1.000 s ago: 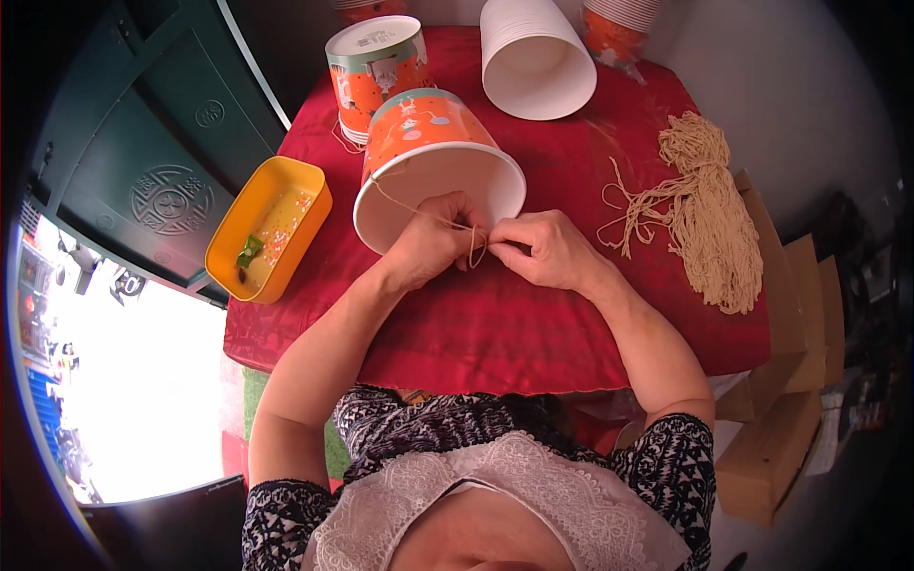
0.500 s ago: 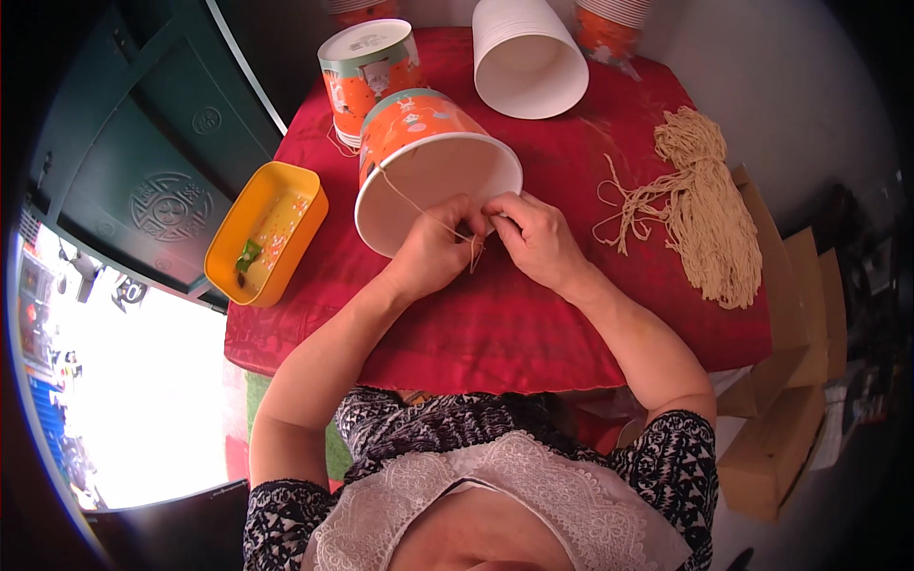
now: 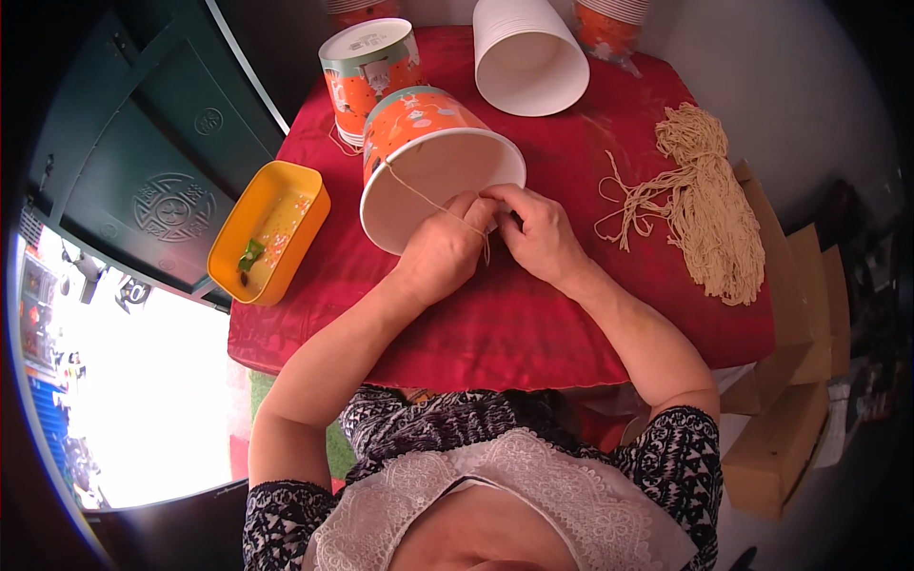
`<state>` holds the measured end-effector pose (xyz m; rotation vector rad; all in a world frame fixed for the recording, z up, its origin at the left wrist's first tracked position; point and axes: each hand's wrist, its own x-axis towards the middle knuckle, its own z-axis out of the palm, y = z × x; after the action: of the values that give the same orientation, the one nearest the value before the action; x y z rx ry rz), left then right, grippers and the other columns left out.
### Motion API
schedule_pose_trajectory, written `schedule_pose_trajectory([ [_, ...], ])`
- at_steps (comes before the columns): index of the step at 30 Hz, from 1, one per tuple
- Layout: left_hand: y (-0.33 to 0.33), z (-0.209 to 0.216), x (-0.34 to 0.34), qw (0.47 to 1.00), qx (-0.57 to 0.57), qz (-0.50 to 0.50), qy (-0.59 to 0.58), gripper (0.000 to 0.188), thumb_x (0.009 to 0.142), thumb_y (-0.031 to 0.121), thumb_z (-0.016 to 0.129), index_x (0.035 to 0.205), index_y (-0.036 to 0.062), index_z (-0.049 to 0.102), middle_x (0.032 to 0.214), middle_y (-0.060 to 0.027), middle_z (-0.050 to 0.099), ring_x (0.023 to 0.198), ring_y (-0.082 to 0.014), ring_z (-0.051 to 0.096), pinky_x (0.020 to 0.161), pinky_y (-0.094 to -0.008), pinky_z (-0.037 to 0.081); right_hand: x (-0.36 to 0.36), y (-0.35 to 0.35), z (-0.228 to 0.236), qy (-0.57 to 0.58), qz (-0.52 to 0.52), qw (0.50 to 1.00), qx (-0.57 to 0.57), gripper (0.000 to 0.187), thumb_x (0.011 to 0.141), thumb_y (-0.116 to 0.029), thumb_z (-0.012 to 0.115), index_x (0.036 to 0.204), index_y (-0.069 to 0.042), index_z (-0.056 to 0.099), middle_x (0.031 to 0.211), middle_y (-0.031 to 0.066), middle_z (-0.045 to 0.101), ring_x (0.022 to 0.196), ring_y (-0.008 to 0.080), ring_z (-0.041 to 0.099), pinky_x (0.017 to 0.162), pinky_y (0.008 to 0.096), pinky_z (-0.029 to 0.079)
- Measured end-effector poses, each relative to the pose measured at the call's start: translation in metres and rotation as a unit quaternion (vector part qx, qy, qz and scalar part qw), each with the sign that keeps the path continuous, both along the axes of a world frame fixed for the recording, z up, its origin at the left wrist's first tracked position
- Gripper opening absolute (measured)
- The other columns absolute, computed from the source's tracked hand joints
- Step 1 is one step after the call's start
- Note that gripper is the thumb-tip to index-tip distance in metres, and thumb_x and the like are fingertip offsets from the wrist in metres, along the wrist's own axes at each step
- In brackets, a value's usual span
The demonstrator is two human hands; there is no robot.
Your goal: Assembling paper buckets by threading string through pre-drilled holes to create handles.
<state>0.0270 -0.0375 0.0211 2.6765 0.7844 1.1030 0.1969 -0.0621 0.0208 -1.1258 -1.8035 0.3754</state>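
The paper bucket (image 3: pixel 447 162) lies tipped over on the desk (image 3: pixel 609 319), its round mouth facing the desk's near edge and its base pointing away. Its outside is orange with pale figures and small dark dots, a grey-green band circling the base end; rim and inside are white. A thin tan string (image 3: pixel 419 194) slants from the bucket's upper left rim across its mouth, a short strand drooping below the lower right rim.

Black-and-white fabric garment (image 3: pixel 447 423), geometric print. Short, loose black-and-white patterned sleeves (image 3: pixel 290 523). Broad whitish lace collar (image 3: pixel 609 485): floral openwork, scalloped outer edge, rounded inner edge.
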Motion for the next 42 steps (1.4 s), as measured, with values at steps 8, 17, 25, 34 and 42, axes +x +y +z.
schedule_pose_trajectory([
  [8,0.004,-0.008,-0.003,0.998,0.031,0.036,0.044,0.021,0.081,0.003,0.059,0.101,0.0002,0.054,0.096,-0.0195,0.059,0.087,-0.0376,0.062,0.071,-0.0449,0.053,0.002,0.001,-0.003,-0.031,-0.010,0.999,0.008,0.030,0.082,0.004,0.059,0.112,-0.002,0.062,0.096,0.0210,0.067,0.089,0.0357,0.068,0.075,0.0403,0.055],
  [17,0.005,-0.009,-0.003,0.995,-0.050,0.080,0.023,0.017,0.081,0.002,0.057,0.098,-0.0009,0.053,0.088,-0.0226,0.063,0.079,-0.0388,0.064,0.067,-0.0464,0.052,0.003,0.000,-0.004,-0.027,-0.007,1.000,0.001,0.030,0.085,0.003,0.058,0.114,-0.001,0.063,0.095,0.0212,0.067,0.086,0.0345,0.068,0.074,0.0392,0.055],
  [25,0.005,-0.007,-0.006,0.995,-0.088,0.045,-0.016,0.014,0.085,0.006,0.059,0.097,0.0030,0.054,0.083,-0.0195,0.065,0.078,-0.0386,0.064,0.066,-0.0474,0.050,0.006,0.003,-0.005,-0.015,0.017,1.000,0.015,0.023,0.090,0.003,0.052,0.111,0.004,0.062,0.095,0.0232,0.067,0.088,0.0363,0.068,0.074,0.0394,0.055],
  [34,0.000,0.001,-0.007,0.991,-0.125,0.040,0.006,0.013,0.090,0.014,0.061,0.095,0.0034,0.055,0.086,-0.0168,0.066,0.079,-0.0388,0.065,0.066,-0.0478,0.051,0.008,0.001,-0.004,-0.029,0.030,0.999,-0.016,0.019,0.087,0.002,0.059,0.105,0.003,0.062,0.094,0.0214,0.067,0.087,0.0347,0.068,0.073,0.0390,0.055],
  [42,-0.001,0.004,-0.007,0.991,-0.131,0.040,0.007,0.015,0.090,0.015,0.064,0.094,0.0035,0.055,0.085,-0.0163,0.066,0.078,-0.0382,0.065,0.065,-0.0463,0.051,0.008,0.000,-0.005,-0.018,0.039,0.999,-0.030,0.010,0.085,0.002,0.061,0.095,0.002,0.059,0.089,0.0183,0.066,0.082,0.0321,0.067,0.070,0.0377,0.054],
])
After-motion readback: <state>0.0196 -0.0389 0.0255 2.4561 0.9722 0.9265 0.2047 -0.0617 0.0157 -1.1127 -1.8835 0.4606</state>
